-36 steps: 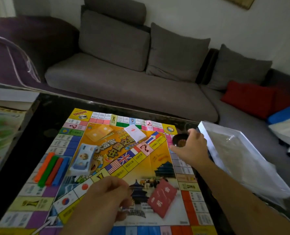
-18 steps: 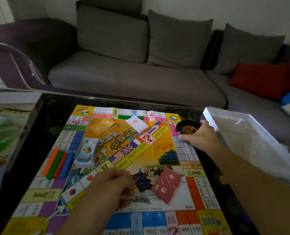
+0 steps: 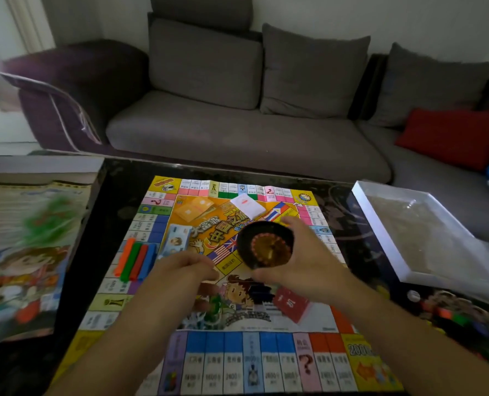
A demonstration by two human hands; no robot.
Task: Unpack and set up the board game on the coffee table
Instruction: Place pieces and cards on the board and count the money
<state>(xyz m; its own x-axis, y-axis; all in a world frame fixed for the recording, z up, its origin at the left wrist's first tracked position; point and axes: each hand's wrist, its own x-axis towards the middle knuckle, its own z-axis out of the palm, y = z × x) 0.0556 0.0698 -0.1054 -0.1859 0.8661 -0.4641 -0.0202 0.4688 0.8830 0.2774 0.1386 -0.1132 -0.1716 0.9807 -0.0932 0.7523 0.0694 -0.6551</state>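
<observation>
Right hand: the right hand point(image 3: 303, 261) curls round a black spinner wheel point(image 3: 266, 243), thumb under its near edge and fingers over the far rim, holding it tilted above the middle of the board — its gold dial faces the camera.
Left hand: the left hand point(image 3: 180, 270) hovers just beside the wheel with fingers loosely curled; whether it pinches anything cannot be told.
Game board: the game board point(image 3: 266, 364) lies flat and unfolded on the dark coffee table point(image 3: 106, 212).
On the board: a white card deck point(image 3: 247, 205) near the far edge, an orange card deck point(image 3: 194, 208) left of it, a red card deck point(image 3: 291, 304) near the right forearm, a bundle of paper money point(image 3: 176, 241) left of centre, and coloured sticks point(image 3: 136, 260) side by side — orange, green, red, blue.
Box parts: the box lid point(image 3: 29, 252) sits at the table's left edge; the white box tray point(image 3: 426, 230) lies at the right, partly off the table.
Background: a grey sofa point(image 3: 237, 132) with a red cushion point(image 3: 451, 135).
</observation>
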